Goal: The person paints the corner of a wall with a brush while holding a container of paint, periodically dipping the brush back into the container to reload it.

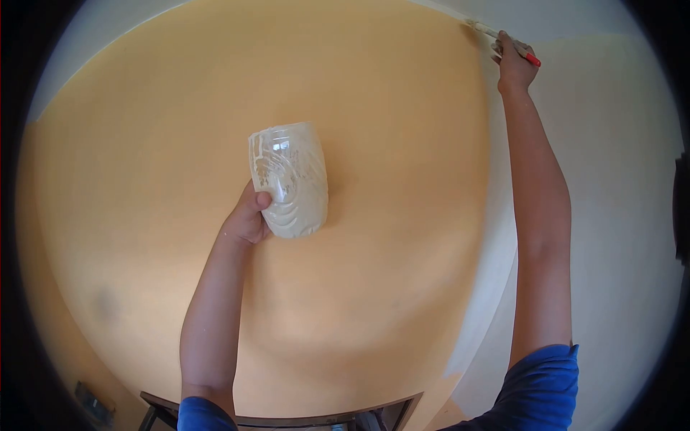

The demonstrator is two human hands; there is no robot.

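- Head view, left side: my left hand is raised in front of the yellow wall. Its fingers are closed around the lower side of a cut plastic bottle, with the thumb lying across the front.
- The bottle stands nearly upright, open end at the top and tilted a little to the left. It is clear plastic smeared inside with pale paint, and it sits near the middle of the view.
- Head view, right side: my right arm is stretched up to the top right. My right hand is closed around a paintbrush.
- The red end of the brush handle sticks out just below the hand. The pale bristle end points up and left, at the line where the yellow wall meets the white ceiling. I cannot tell whether the bristles touch.
- A white wall adjoins the yellow one along the corner beside my right arm.
- Blue sleeves cover both upper arms at the bottom edge.
- A dark frame crosses the bottom of the view, below the yellow wall.
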